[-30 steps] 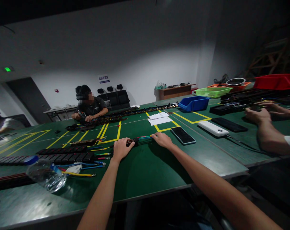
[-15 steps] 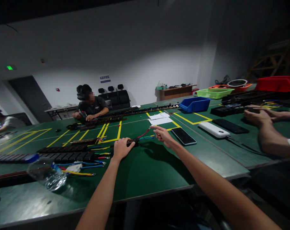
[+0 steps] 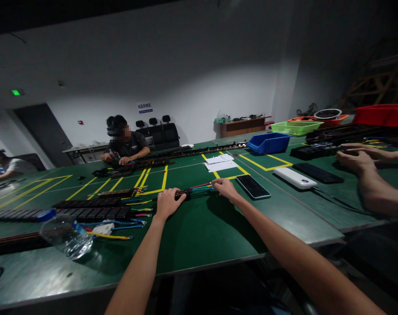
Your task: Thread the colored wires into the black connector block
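Slim coloured wires (image 3: 201,187) stick out of a dark, narrow strip (image 3: 188,192) on the smooth green tabletop (image 3: 199,238); the left hand (image 3: 167,204) curls snugly round the strip, the right hand (image 3: 226,189) pinches the wires' ends, near a flat rectangular phone (image 3: 253,187)

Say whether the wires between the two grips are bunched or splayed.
Bunched: the wires run close together from the left grip to the right grip. Whether every end is held, I cannot tell.

Dim room, glare on tabletop (image 3: 51,280)
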A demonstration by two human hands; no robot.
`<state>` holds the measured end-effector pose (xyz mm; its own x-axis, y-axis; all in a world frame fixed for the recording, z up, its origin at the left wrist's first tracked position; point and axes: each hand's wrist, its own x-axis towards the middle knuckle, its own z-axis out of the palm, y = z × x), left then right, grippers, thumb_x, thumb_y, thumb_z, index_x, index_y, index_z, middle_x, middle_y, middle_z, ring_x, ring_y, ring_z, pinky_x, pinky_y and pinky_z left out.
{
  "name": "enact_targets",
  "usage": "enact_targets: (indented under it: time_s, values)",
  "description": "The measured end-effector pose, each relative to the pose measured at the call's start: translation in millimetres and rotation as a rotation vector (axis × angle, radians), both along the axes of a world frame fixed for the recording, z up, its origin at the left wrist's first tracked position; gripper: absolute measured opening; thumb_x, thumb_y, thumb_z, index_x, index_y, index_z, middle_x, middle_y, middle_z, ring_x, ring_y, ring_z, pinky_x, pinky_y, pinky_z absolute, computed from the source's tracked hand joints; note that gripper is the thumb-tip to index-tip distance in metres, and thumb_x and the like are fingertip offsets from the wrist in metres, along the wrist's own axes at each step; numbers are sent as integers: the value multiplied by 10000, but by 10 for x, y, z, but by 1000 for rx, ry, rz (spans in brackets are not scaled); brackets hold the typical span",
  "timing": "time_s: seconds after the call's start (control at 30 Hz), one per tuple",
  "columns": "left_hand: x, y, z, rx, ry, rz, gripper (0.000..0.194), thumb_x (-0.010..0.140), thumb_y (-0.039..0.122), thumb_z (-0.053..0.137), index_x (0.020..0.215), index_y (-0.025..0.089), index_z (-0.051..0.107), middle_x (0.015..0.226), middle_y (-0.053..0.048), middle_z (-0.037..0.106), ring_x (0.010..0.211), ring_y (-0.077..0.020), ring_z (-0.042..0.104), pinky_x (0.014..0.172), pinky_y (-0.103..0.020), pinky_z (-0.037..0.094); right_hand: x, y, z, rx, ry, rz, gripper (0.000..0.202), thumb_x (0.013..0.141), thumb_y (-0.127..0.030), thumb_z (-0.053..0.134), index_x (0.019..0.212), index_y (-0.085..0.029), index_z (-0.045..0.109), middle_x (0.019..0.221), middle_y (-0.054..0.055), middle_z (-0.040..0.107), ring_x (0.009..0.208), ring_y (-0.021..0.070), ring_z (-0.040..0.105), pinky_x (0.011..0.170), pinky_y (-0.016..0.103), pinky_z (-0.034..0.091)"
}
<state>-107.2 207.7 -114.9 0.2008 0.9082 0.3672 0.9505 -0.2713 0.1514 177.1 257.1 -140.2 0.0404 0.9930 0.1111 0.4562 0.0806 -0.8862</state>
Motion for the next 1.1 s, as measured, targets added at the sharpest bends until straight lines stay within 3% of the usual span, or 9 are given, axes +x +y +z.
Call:
enact_targets:
  time_s: [0.13,0.23,0.37,0.47,0.63,0.73,0.93,1.1]
  values:
    - [-1,6,-12,3,5,-1,558,978,675,403,1152,230,690,1120,-80,726,1044,-273,643,935,-424,446,0,21,14,57,56,-38,376,799,-213,571,1094,-131,790,944,83,773,828,189,695,678,236,507]
    - [-7,9,-22,19,14,0,558,978,676,403,1145,230,692,1116,-81,725,1049,-276,643,931,-421,445,-9,1,68,72,245,-22,398,780,-215,589,1113,-103,776,986,106,779,852,192,697,713,254,513]
    - [-14,6,-25,30,7,-7,555,983,672,397,1139,227,691,1114,-82,726,1042,-269,645,935,-415,443,-23,-86,173,75,482,91,446,750,-244,625,1159,-124,757,1023,104,778,786,162,676,639,239,477]
    - [-13,3,-19,22,2,-11,555,982,673,401,1133,225,692,1108,-81,726,1037,-269,647,936,-420,445,-28,-130,220,58,543,115,447,742,-236,641,1160,-128,754,1024,104,775,741,139,663,606,225,450]
    - [-10,2,-9,5,-3,-9,548,976,673,413,1139,230,691,1124,-82,727,1051,-272,647,938,-423,449,-22,-73,171,28,353,13,411,768,-230,650,1142,-95,755,907,104,767,718,155,657,595,227,451]
    - [-10,4,-9,7,1,-10,551,977,672,409,1146,230,692,1127,-82,727,1057,-275,647,940,-429,451,11,-24,102,37,219,-59,392,799,-218,583,1131,-113,762,956,100,769,762,170,670,628,237,468]
    - [-10,10,-19,8,-1,-5,546,975,670,413,1145,233,694,1130,-81,726,1056,-270,646,951,-424,453,74,-97,101,51,-274,-114,278,812,-269,584,942,-210,823,923,89,773,841,231,684,666,268,433]
    - [-14,9,-17,-2,-17,-16,560,975,682,400,1145,234,690,1137,-79,723,1062,-270,643,955,-432,452,70,-154,140,17,-321,-148,284,809,-288,581,946,-234,824,948,90,772,839,243,687,644,276,409]
